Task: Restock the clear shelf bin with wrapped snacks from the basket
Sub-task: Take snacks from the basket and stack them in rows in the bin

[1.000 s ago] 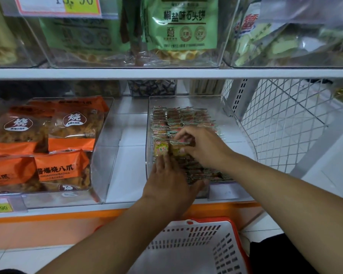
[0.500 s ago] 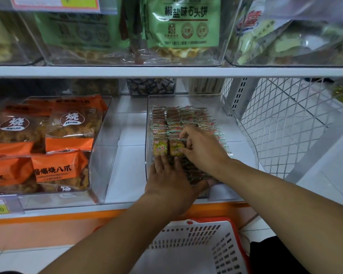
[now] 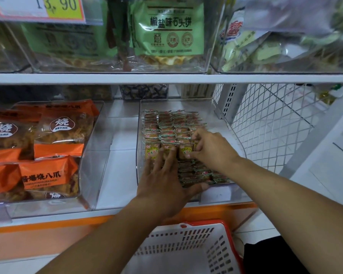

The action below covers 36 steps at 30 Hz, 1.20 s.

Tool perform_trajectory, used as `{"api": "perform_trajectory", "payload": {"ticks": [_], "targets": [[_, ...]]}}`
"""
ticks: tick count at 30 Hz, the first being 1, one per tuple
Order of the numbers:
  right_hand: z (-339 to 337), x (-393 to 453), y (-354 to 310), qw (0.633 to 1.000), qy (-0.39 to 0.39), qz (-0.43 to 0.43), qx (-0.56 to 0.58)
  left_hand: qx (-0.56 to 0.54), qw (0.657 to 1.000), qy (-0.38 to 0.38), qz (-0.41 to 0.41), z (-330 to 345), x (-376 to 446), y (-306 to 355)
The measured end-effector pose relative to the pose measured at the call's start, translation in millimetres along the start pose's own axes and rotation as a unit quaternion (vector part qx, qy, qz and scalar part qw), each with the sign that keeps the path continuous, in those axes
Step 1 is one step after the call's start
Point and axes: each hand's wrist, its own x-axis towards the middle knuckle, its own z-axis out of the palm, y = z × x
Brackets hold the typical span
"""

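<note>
At centre frame, the clear shelf bin (image 3: 222, 115) sits on the lower shelf (image 3: 119, 175), with rows of wrapped snacks (image 3: 166, 127) lying inside it. My left hand (image 3: 162, 180) lies flat on the packets at the front of the bin, fingers straight and slightly spread, thumb extended to the right along the bin's front edge. My right hand (image 3: 210, 147) reaches in from the right; its fingertips and thumb pinch one upright snack packet (image 3: 185, 150) with a yellow-green label in the front row, just beside my left fingertips. A second upright packet (image 3: 152, 152) stands at the left of that row.

At lower centre of the frame, the white basket (image 3: 186, 252) with a red rim stands below the shelf; I cannot tell what it contains.

At left of the frame, a second clear bin (image 3: 95, 155) holds orange snack bags (image 3: 52, 143). Across the top of the frame, the upper shelf (image 3: 166, 78) carries bins with a green bag (image 3: 167, 26), and a price tag (image 3: 40, 6) hangs at upper left. At right, a white wire mesh panel (image 3: 269, 123) stands beside the bin.
</note>
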Motion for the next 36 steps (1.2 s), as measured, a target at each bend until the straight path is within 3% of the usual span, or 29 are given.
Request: {"api": "perform_trajectory", "payload": {"ticks": [7,16,19,24,27,36], "targets": [[10.9,7.2,-0.9,0.996,0.047,-0.048,-0.051,-0.03,0.999,-0.044,-0.001,-1.3,5.9,-1.0],[5.9,1.5,-6.1,0.999,0.032,-0.027,0.006,-0.035,0.998,-0.049,-0.01,0.4,9.2,2.1],[-14.5,2.9,-3.8,0.999,0.052,0.012,-0.004,-0.024,0.999,-0.029,-0.01,1.3,6.2,3.6],[-19.1,-0.3,0.2,0.989,-0.034,0.118,-0.076,-0.02,1.0,-0.015,-0.019,3.4,2.1,7.1],[-11.5,0.2,1.3,0.989,-0.047,0.129,-0.047,-0.02,0.999,-0.017,-0.02,3.9,2.5,6.6],[-0.3,6.5,7.3,0.992,0.027,0.116,0.029,-0.038,0.999,-0.028,-0.023,7.0,7.6,4.8]]}}
